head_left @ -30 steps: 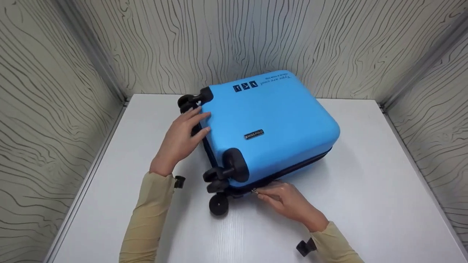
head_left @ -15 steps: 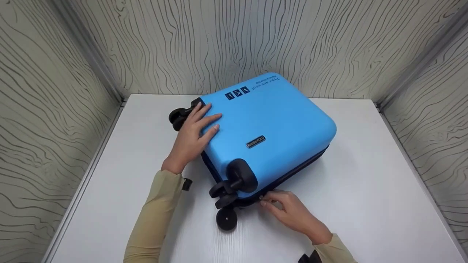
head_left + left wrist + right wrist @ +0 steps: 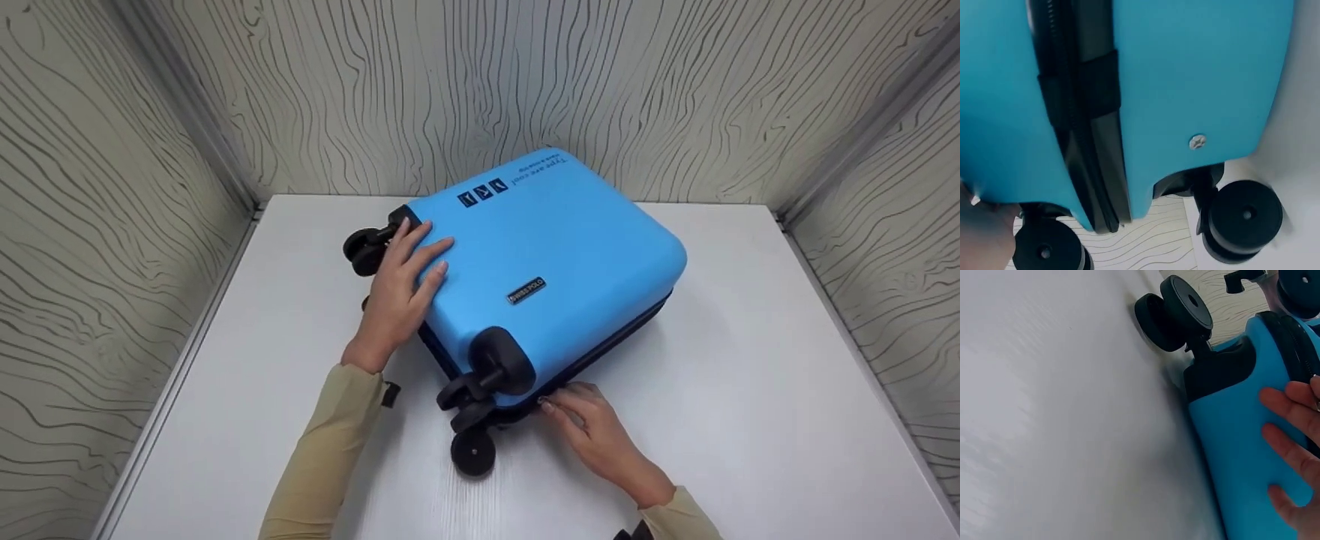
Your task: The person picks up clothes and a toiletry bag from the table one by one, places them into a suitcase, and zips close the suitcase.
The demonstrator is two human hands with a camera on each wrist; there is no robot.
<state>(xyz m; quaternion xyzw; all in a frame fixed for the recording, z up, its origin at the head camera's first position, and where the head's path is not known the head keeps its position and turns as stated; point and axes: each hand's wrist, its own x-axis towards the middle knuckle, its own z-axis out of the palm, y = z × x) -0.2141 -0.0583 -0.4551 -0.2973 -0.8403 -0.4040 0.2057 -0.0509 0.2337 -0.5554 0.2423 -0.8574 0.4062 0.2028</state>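
Observation:
A blue hard-shell suitcase point(image 3: 592, 240) lies flat on its side, wheels toward the left. Across its wheel end rests my left hand point(image 3: 394, 300), fingers spread over the shell's top edge. At the near side, my right hand point(image 3: 600, 435) pinches a small metal zipper pull point(image 3: 541, 400) between thumb and forefinger, close to the front wheel corner. The black zipper band point(image 3: 1296, 343) runs round the middle of the case, and its teeth look closed in the left wrist view. In the right wrist view, the other right fingers point(image 3: 1292, 453) lie along the lower shell.
Black caster wheels point(image 3: 474, 451) stick out at the near left corner, and another pair point(image 3: 365, 251) at the far left one. The case sits on a white table point(image 3: 772, 390). Wood-patterned panels point(image 3: 480, 90) enclose the back and both sides.
The suitcase has turned slightly, its near wheel corner swinging toward the front right. Both hands have shifted a little right with it, the right still pinching the zipper pull.

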